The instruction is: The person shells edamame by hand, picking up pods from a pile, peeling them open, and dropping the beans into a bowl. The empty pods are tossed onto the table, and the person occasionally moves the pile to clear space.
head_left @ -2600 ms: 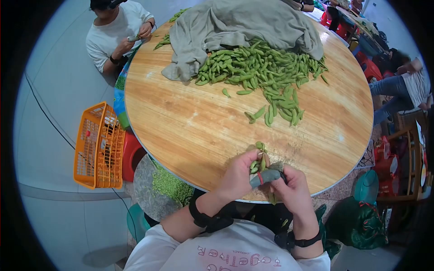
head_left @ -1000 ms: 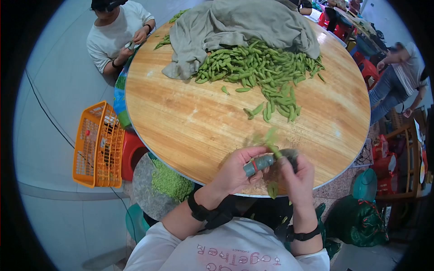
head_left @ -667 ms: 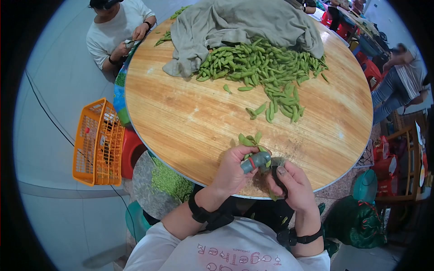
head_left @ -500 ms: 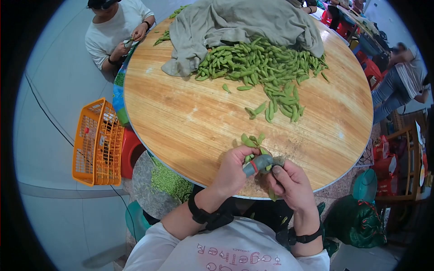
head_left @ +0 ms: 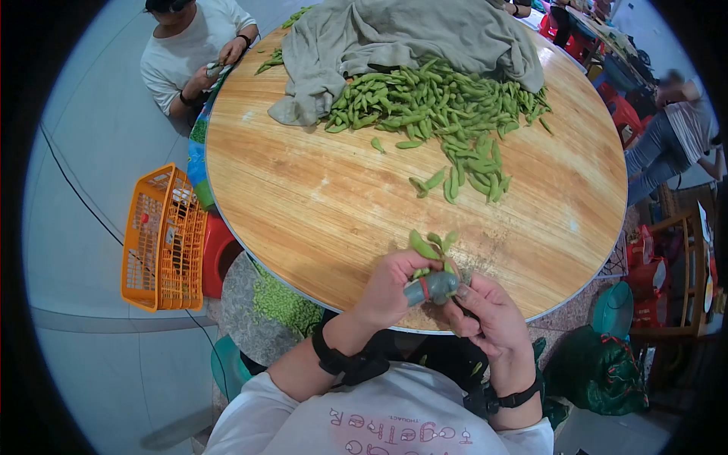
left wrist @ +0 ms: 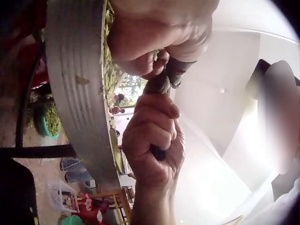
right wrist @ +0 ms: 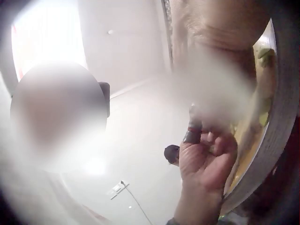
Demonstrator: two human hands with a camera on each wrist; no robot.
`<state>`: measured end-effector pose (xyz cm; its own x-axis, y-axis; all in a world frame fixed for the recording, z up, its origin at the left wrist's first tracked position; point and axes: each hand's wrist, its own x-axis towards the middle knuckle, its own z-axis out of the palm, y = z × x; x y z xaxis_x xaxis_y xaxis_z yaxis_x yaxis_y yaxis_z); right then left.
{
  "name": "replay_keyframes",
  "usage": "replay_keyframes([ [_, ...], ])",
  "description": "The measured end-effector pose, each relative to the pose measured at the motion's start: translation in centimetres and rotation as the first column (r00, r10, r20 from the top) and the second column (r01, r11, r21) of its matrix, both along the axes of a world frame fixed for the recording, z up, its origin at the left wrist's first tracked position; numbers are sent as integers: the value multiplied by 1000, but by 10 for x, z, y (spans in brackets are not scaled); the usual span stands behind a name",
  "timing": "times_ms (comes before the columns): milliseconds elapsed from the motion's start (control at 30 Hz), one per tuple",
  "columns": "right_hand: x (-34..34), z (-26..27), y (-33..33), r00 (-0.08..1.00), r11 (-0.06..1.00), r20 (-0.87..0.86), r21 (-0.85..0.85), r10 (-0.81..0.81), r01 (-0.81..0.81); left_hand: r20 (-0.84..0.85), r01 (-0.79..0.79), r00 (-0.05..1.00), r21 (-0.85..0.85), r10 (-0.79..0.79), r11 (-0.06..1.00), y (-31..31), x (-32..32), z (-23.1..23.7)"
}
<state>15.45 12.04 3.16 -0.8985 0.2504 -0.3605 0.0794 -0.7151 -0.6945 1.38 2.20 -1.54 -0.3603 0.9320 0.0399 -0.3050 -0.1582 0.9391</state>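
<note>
At the table's near edge the left hand (head_left: 389, 289) holds several green pods (head_left: 425, 246) that stick out past its fingers. A grey-green cover (head_left: 431, 288) with a red band wraps its thumb. Close against that thumb, the right hand (head_left: 491, 312) grips a dark tool, mostly hidden by its curled fingers. In the left wrist view the right hand (left wrist: 157, 136) is closed round the dark handle (left wrist: 158, 153), its tip by the covered thumb (left wrist: 178, 70). The right wrist view shows the left hand (right wrist: 208, 161) beyond a blurred near part.
A large pod heap (head_left: 425, 102) lies under a grey cloth (head_left: 409, 38) on the round table (head_left: 318, 197). Shelled beans (head_left: 284, 303) fill a container below left, near an orange crate (head_left: 163, 243). Another person (head_left: 193, 57) sits at the far left.
The pods in the left hand have shifted, with one now pointing up and left. The right hand has turned slightly beside the covered thumb. Earlier, it was blurred in motion over the pods.
</note>
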Motion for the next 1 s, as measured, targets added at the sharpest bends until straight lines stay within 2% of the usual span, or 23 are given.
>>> replay_keyframes([
  [33, 1, 3, 0, 1000, 1000, 0, -1, 1, -1, 0, -1, 1000, -1, 1, 1000, -2, -1, 0],
  [100, 1, 10, 1, 997, 994, 74, -107, 24, -16, 292, 168, 940, 59, -178, 984, -4, -2, 6],
  [133, 2, 8, 1, 997, 994, 73, -108, 22, -14, 292, 170, 939, 58, -180, 984, -3, 0, 11],
  [200, 3, 2, 2, 998, 989, 36, 144, -51, 46, -17, 29, 999, -94, -31, 995, 1, 6, 22],
  [233, 2, 1, 1, 998, 989, 36, 144, -52, 46, -18, 29, 999, -94, -31, 995, 2, 7, 24],
  [267, 0, 1, 0, 988, 891, 87, 447, -126, 74, -115, -18, 993, -155, -1, 988, 3, 8, 25],
  [300, -1, 0, -1, 971, 704, 112, 707, -213, 73, -214, -69, 977, -211, 23, 975, 3, 9, 25],
  [333, -1, -3, 0, 970, 703, 111, 707, -214, 74, -214, -68, 977, -211, 21, 975, 3, 10, 23],
  [400, 0, -8, 2, 956, 596, 140, 802, -257, 43, -279, -109, 958, -136, 68, 985, 5, 10, 16],
  [433, 0, -8, 2, 956, 596, 140, 802, -256, 43, -279, -110, 958, -135, 68, 985, 4, 10, 16],
  [500, -2, -7, -1, 953, 728, 146, 678, -265, 98, -265, -88, 963, -140, 48, 986, 2, 10, 20],
  [533, -3, -8, -2, 953, 728, 146, 678, -265, 98, -265, -88, 963, -140, 48, 986, 3, 10, 21],
  [600, -5, -10, -5, 949, 440, 10, 887, -316, 137, -304, -117, 950, -148, 68, 982, 5, 12, 22],
  [700, -2, -19, -2, 951, 392, 63, 918, -302, 64, -300, -118, 952, -167, 63, 979, 6, 9, 17],
  [833, 1, -23, 2, 956, 472, 93, 880, -277, 51, -296, -82, 954, -114, 45, 990, 4, 7, 19],
  [900, -2, -12, 2, 960, 706, 148, 705, -239, 67, -280, -40, 960, -156, -5, 987, 4, 8, 22],
  [1000, 0, -12, 4, 970, 739, 132, 671, -205, 64, -253, -32, 967, -162, -10, 986, 4, 7, 19],
])
